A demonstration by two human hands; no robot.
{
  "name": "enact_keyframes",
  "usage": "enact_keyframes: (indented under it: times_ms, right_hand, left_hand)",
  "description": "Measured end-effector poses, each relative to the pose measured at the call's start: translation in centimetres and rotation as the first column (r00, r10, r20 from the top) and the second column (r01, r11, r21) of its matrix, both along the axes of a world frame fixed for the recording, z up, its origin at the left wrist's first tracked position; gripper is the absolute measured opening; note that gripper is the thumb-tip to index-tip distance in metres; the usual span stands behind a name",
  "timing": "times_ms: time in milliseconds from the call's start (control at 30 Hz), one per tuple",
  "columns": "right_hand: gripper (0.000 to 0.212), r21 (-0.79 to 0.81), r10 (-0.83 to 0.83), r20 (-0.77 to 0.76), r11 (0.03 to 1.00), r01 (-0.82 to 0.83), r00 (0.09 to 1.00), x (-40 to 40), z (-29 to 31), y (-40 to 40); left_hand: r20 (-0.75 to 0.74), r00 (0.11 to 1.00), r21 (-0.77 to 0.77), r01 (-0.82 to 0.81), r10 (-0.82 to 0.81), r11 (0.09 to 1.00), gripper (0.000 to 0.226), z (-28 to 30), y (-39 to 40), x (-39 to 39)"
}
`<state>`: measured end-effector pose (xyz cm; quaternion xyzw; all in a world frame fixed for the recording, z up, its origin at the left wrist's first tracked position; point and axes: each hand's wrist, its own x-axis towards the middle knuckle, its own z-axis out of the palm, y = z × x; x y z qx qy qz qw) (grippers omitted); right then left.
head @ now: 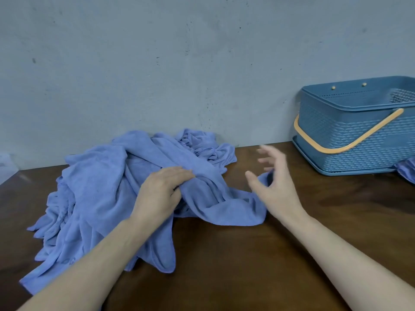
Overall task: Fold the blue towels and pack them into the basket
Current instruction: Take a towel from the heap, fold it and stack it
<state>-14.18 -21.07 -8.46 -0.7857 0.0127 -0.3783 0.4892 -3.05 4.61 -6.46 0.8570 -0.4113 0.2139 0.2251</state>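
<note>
towels: we've got a rumpled heap of blue towels [107,194] on the left half of the dark wooden table [224,265], backed up against the grey wall [179,63]. none folded yet as far as we can see.
left hand: our left hand [161,191] sits on the heap with fingers bunched into a ridge of cloth, so it's gripping a towel.
right hand: our right hand [274,178] hovers over the free towel corner [263,178], fingers spread apart, holding nothing. it's blurred, so contact with the cloth is hard to call.
basket: blue woven-look plastic basket [350,140] far right by the wall, well apart from the heap, its tan handle [345,140] lying down against the side. a bit of blue cloth [406,169] peeks out beside it.
long axis: the gripped towel runs as a band from upper left down to lower right, its loose end pointing toward our right hand.
what could go wrong: the towels look tangled, so pulling one probably drags its neighbours along, maybe off the left table edge. grabbing a mid-fold instead of a corner would likely give a crooked fold.
</note>
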Motion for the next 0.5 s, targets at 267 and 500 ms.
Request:
enact_keyframes:
  times_ms: [267, 500]
  right_hand:
    - [0.038, -0.516, 0.225, -0.308, 0.777, -0.361, 0.924, 1.8, 0.3, 4.0]
    - [0.019, -0.091, 0.412, -0.266, 0.889, -0.449, 0.871, -2.7, -0.1, 2.6]
  left_hand:
    - [-0.022, 0.972, -0.008, 0.233, -0.233, 0.973, 0.036, 1.1, -0.1, -3.7]
    - [-0.013, 0.961, 0.081, 0.276, -0.276, 0.958, 0.046, 1.5, 2.0, -1.8]
